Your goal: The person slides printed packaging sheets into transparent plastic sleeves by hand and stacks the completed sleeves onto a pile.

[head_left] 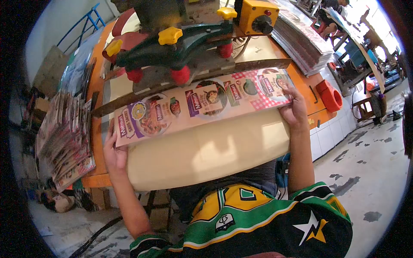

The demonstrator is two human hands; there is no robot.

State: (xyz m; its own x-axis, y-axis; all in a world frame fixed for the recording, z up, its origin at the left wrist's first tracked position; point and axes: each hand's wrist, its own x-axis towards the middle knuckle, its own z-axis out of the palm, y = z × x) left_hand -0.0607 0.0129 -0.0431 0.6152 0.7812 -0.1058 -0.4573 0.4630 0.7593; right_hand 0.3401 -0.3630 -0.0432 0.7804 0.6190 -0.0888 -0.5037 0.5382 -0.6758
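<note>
A long printed sheet point(176, 109) with food pictures lies under the front of a dark machine point(172, 56) with yellow knobs and red feet. My left hand point(115, 157) holds the sheet's left end, its fingers partly hidden under the edge. At the right end my right hand point(294, 107) grips the sheet near the corner, thumb on top. A plain cream surface point(206, 150) curves down in front of the sheet, between my forearms. Along the sheet's back edge runs a long metal bar point(146, 96).
Stacked printed sheets point(71, 137) stand at the left, and another tall stack point(301, 38) at the back right. A red roll-shaped object point(329, 95) sits on the orange table's point(309, 81) right edge. A yellow control box point(257, 17) is above. Another person point(331, 17) is far back right.
</note>
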